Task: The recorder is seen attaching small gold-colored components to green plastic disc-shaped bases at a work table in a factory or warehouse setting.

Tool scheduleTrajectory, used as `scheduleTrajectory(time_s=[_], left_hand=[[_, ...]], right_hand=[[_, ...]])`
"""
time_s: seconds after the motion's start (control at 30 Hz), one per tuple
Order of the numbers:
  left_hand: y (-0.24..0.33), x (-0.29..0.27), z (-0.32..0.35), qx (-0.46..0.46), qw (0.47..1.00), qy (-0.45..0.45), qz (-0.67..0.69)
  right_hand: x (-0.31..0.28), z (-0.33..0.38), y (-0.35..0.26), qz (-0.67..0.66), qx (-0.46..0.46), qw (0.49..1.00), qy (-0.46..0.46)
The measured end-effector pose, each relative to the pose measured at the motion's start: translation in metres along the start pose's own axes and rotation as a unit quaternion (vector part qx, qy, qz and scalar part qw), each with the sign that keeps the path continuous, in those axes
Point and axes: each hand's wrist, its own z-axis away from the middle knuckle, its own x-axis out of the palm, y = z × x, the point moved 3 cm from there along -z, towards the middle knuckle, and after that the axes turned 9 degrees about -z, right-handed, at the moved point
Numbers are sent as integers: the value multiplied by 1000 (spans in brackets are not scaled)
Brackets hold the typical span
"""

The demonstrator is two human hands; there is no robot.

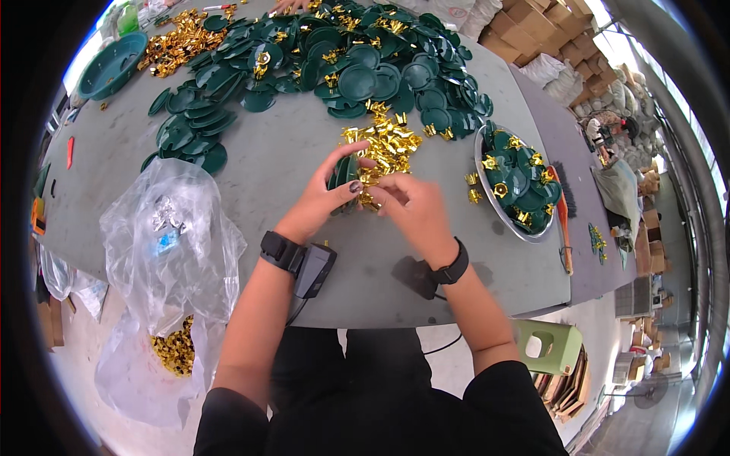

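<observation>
My left hand (319,194) grips a few dark green plastic discs (344,173), held on edge between thumb and fingers. Close against it, my right hand (417,209) has thumb and forefinger pinched on a small gold metallic piece (370,200) at the face of the discs. Whether the piece is joined to a disc, I cannot tell. Just beyond both hands lies a loose heap of gold pieces (394,148). Behind that spreads a wide pile of green discs (357,80), some with gold pieces on them.
On the right, a metal tray (481,163) holds discs with gold pieces, beside a brush (563,220). A green basin (85,83) and another gold heap (186,42) are far left. Plastic bags (163,228) hang at the near left edge. Another person's hand (290,5) shows at the top.
</observation>
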Motion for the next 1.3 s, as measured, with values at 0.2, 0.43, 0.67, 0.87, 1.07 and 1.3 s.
scheduleTrajectory(time_s=[0.2,0.43,0.67,0.87,1.07,1.3], left_hand=[[-7,9,-2,-17,994,-31,106],[-8,-9,-1,-15,984,38,176],[-5,-16,2,-20,985,85,148],[-11,-19,0,-30,987,83,136],[-14,-25,-2,-18,960,136,245],[-24,-48,-2,-20,868,188,458]], right_hand=[[-9,12,9,-141,12,989,45],[-147,29,15,8,-16,956,294],[-296,-29,45,403,-48,855,322],[-332,-61,119,431,26,867,248],[-272,-67,66,279,18,931,233],[-70,-53,30,187,-18,978,-88]])
